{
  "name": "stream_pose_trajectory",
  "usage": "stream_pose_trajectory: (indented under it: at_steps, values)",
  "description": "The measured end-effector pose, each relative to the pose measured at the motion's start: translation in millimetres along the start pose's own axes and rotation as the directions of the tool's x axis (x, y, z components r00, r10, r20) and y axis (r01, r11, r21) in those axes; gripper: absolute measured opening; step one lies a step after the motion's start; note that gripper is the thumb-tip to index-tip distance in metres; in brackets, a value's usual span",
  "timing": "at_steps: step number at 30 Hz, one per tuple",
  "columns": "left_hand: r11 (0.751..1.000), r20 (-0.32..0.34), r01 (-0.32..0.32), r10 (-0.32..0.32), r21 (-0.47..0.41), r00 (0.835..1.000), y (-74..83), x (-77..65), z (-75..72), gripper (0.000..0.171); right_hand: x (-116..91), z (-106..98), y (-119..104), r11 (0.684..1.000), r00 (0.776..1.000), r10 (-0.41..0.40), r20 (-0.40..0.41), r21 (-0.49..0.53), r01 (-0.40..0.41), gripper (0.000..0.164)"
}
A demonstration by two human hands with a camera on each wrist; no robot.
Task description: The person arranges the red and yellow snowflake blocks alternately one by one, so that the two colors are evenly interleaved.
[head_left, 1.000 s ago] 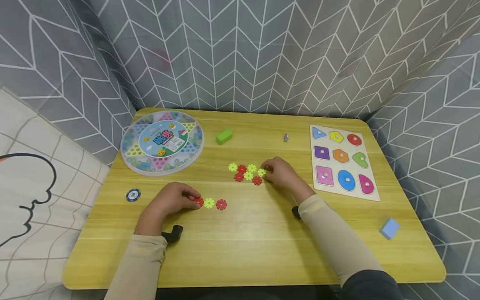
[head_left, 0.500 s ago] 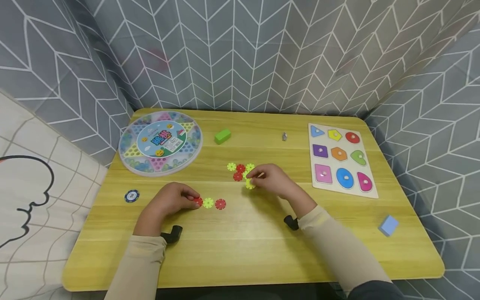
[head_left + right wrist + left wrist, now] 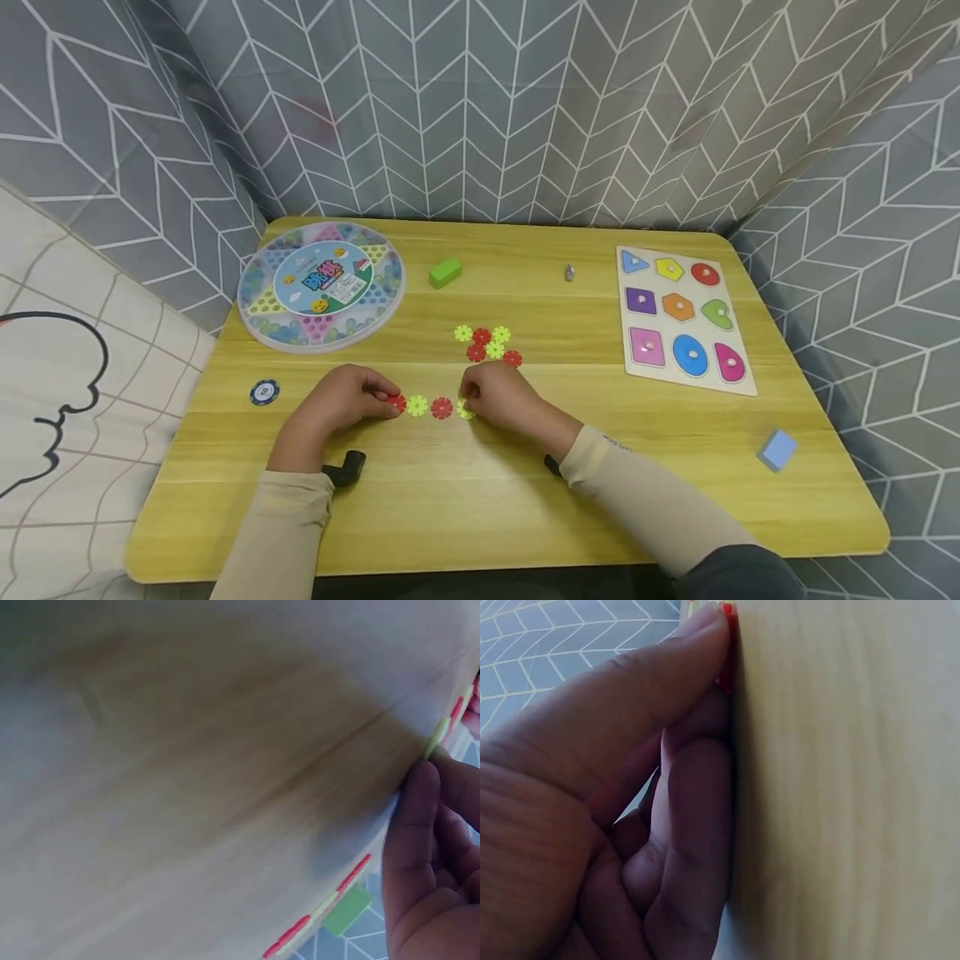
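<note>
In the head view, my left hand [image 3: 341, 408] pinches a red notched, flower-shaped disc [image 3: 398, 403] between thumb and fingertips at the left end of a short row. A yellow-green disc [image 3: 417, 406] and another red disc [image 3: 442, 407] follow it to the right, lying flat. At the row's right end, my right hand [image 3: 504, 398] pinches a yellow-green disc [image 3: 437, 738], partly hidden by the fingers. Behind the right hand lies a loose group of red and yellow-green discs, among them a red one [image 3: 512, 358] and a yellow-green one [image 3: 463, 333].
On the wooden table [image 3: 450, 508] are a round game board [image 3: 251, 312], a blue-and-white chip [image 3: 264, 392], a green block [image 3: 446, 273], a small grey object [image 3: 569, 272], a shape puzzle board [image 3: 660, 279] and a blue block [image 3: 777, 451]. Patterned curtains [image 3: 480, 108] stand behind.
My right hand has picked a yellow-green disc from the right of the group and brought it left and nearer, to the row's right end. The left hand has stayed in place.
</note>
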State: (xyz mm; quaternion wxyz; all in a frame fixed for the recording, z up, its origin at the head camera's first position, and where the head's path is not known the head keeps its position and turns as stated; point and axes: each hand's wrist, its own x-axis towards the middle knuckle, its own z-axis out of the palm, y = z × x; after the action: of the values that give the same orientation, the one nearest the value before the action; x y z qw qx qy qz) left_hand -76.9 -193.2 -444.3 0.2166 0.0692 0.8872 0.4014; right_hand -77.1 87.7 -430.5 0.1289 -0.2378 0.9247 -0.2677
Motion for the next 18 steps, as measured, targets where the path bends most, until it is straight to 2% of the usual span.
stream_pose_trajectory:
  at_steps: [4, 8, 12, 15, 18]
  values:
    - [1.000, 0.001, -0.002, 0.002, -0.001, 1.000, 1.1, 0.8, -0.8, 0.023, 0.6, -3.7, 1.1, 1.000, 1.000, 0.027, 0.005, -0.008, -0.027, 0.006]
    - [1.000, 0.011, 0.001, -0.001, -0.007, 1.000, 2.1, 1.9, -1.1, 0.023, -0.5, -25.1, 11.7, 0.994, 0.995, 0.098, -0.030, 0.056, -0.096, 0.007]
    - [1.000, 0.009, -0.010, 0.010, 0.000, 1.000, 1.4, 3.2, -1.2, 0.024, -0.7, -45.7, 35.4, 0.980, 0.975, 0.200, -0.098, 0.015, -0.200, 0.021]
    - [1.000, 0.008, -0.006, 0.006, 0.005, 1.000, 0.6, 3.4, -1.2, 0.024, -0.2, -48.6, 51.8, 0.965, 0.963, 0.252, -0.091, -0.044, -0.257, 0.033]
    - [1.000, 0.013, 0.000, 0.000, 0.001, 1.000, 0.6, 3.1, -1.8, 0.024, 1.0, -45.7, 60.3, 0.961, 0.962, 0.262, -0.075, -0.069, -0.267, 0.037]
